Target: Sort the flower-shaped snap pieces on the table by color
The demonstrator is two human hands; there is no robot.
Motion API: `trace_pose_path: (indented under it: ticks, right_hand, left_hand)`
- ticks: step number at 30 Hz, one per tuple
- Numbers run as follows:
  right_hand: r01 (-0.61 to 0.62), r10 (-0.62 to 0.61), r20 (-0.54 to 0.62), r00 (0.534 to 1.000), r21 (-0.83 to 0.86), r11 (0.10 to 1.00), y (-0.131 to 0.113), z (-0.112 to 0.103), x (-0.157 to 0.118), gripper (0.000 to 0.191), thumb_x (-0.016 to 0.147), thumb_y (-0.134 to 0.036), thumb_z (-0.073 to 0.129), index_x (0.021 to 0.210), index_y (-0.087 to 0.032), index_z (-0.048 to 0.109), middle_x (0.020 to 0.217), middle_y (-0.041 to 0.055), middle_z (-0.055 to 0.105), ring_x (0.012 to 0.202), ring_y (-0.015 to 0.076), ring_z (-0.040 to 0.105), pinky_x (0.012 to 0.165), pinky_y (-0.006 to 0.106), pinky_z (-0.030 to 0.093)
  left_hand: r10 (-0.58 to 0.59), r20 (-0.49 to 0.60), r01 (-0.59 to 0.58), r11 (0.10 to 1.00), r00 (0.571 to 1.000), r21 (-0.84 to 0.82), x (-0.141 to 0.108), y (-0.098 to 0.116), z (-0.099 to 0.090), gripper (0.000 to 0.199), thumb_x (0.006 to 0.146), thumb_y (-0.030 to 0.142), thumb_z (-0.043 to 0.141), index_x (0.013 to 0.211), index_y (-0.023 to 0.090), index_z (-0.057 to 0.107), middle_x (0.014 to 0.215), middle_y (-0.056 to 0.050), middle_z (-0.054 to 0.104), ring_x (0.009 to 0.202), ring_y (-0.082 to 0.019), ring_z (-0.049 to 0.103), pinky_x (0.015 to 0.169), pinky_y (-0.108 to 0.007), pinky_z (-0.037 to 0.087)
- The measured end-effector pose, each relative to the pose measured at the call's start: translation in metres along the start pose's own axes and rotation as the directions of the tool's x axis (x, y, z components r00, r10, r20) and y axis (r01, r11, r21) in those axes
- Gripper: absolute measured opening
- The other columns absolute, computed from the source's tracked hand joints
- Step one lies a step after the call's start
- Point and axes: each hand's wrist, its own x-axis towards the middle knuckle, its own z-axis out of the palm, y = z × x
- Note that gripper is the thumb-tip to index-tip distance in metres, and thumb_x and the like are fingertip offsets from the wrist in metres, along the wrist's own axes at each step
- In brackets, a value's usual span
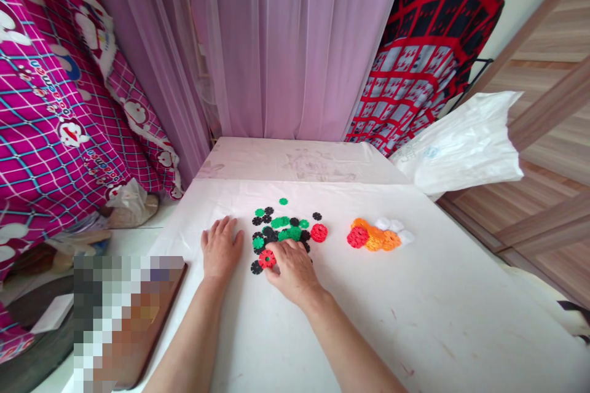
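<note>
My left hand (222, 250) lies flat on the white table, fingers apart, just left of a pile of notched plastic discs. It holds nothing. In my right hand (294, 267), a red notched disc (267, 258) sits between thumb and fingertips at the front of the pile. The hand hides some pieces beneath it. Green discs (289, 234) and black discs (257, 268) lie mixed and overlapping around it. A small stack of red discs (319, 233) rests at the pile's right edge. Farther right is a heap of orange discs (375, 238), with red discs (357, 237) at its left and white discs (400, 233) behind.
The table (415, 319) has a folded floral cloth (258, 159) at its far end. A white plastic bag (465, 144) hangs at the right edge. A brown-edged, pixelated object (152, 331) lies at the left edge. Purple curtains (295, 43) hang behind.
</note>
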Motion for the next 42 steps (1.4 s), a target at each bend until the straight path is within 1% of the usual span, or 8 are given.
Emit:
trace_pose_path:
  ticks: [5, 10, 13, 16, 25, 31, 36, 42]
  right_hand:
    - [0.025, -0.026, -0.131, 0.991, -0.013, 1.000, 0.007, -0.002, 0.002, 0.017, 0.079, -0.027, 0.069, 0.095, -0.023, 0.064, 0.086, 0.0023, 0.070, 0.086, 0.0207, 0.057, 0.078, 0.033, 0.037]
    - [-0.156, 0.142, -0.340, 0.930, -0.013, 0.988, 0.057, -0.025, 0.001, 0.018, 0.081, -0.026, 0.066, 0.098, -0.021, 0.067, 0.088, 0.0037, 0.071, 0.085, 0.0208, 0.058, 0.079, 0.031, 0.038]
    - [-0.265, 0.237, -0.342, 0.909, -0.036, 0.964, 0.087, -0.037, -0.001, 0.011, 0.083, -0.026, 0.064, 0.091, -0.020, 0.068, 0.086, 0.0042, 0.071, 0.084, 0.0206, 0.058, 0.078, 0.030, 0.039]
    - [-0.305, 0.276, -0.285, 0.918, -0.062, 0.950, 0.100, -0.042, -0.003, 0.009, 0.084, -0.026, 0.063, 0.088, -0.020, 0.068, 0.087, 0.0042, 0.072, 0.085, 0.0205, 0.058, 0.079, 0.030, 0.039]
    - [-0.345, 0.315, -0.219, 0.924, -0.115, 0.932, 0.097, -0.041, -0.003, 0.009, 0.084, -0.026, 0.063, 0.088, -0.020, 0.068, 0.089, 0.0044, 0.072, 0.085, 0.0201, 0.060, 0.079, 0.029, 0.039]
    - [-0.325, 0.296, -0.238, 0.925, -0.090, 0.942, 0.098, -0.040, -0.005, 0.010, 0.085, -0.026, 0.061, 0.089, -0.020, 0.069, 0.089, 0.0040, 0.073, 0.085, 0.0202, 0.060, 0.079, 0.029, 0.039]
    - [-0.347, 0.318, -0.294, 0.901, -0.051, 0.937, 0.093, -0.035, -0.025, 0.013, 0.085, -0.021, 0.056, 0.090, -0.019, 0.068, 0.089, 0.0039, 0.070, 0.084, 0.0187, 0.061, 0.076, 0.027, 0.039]
    - [-0.346, 0.331, -0.156, 0.931, -0.080, 0.935, 0.075, -0.026, -0.051, 0.020, 0.087, -0.018, 0.050, 0.086, -0.022, 0.070, 0.085, 0.0028, 0.068, 0.082, 0.0162, 0.061, 0.074, 0.025, 0.040]
  left_hand:
    - [-0.001, 0.000, 0.001, 1.000, 1.000, 0.011, 0.000, 0.000, 0.000, 0.044, 0.094, 0.036, 0.041, 0.132, 0.021, 0.056, 0.146, -0.009, 0.051, 0.138, -0.029, 0.040, 0.115, -0.054, 0.025]
    - [0.003, 0.002, -0.003, 1.000, 1.000, 0.008, 0.002, -0.002, 0.001, 0.044, 0.094, 0.037, 0.041, 0.132, 0.021, 0.056, 0.146, -0.009, 0.051, 0.138, -0.029, 0.040, 0.115, -0.055, 0.025]
    - [0.001, 0.002, -0.001, 1.000, 1.000, 0.000, 0.002, -0.003, 0.002, 0.044, 0.094, 0.037, 0.042, 0.132, 0.021, 0.056, 0.146, -0.009, 0.051, 0.138, -0.030, 0.040, 0.115, -0.055, 0.025]
    - [0.002, 0.000, -0.002, 1.000, 1.000, -0.009, 0.003, -0.004, 0.003, 0.044, 0.093, 0.037, 0.042, 0.132, 0.021, 0.056, 0.146, -0.009, 0.051, 0.138, -0.030, 0.040, 0.115, -0.056, 0.025]
    - [0.007, -0.014, -0.008, 1.000, 1.000, -0.029, 0.003, -0.004, 0.004, 0.044, 0.093, 0.037, 0.043, 0.131, 0.020, 0.057, 0.145, -0.010, 0.052, 0.138, -0.030, 0.040, 0.115, -0.057, 0.025]
    - [0.000, 0.016, 0.001, 1.000, 1.000, -0.014, 0.003, -0.004, 0.002, 0.046, 0.093, 0.037, 0.041, 0.133, 0.019, 0.055, 0.147, -0.009, 0.050, 0.139, -0.030, 0.038, 0.116, -0.056, 0.023]
    - [0.006, -0.008, -0.006, 1.000, 1.000, -0.021, 0.003, -0.005, 0.005, 0.044, 0.093, 0.037, 0.041, 0.132, 0.021, 0.056, 0.145, -0.010, 0.052, 0.138, -0.030, 0.040, 0.115, -0.056, 0.024]
    - [0.002, -0.033, -0.005, 0.998, 0.999, -0.063, 0.004, -0.006, 0.004, 0.044, 0.092, 0.036, 0.042, 0.130, 0.020, 0.058, 0.143, -0.011, 0.054, 0.136, -0.031, 0.042, 0.114, -0.058, 0.025]
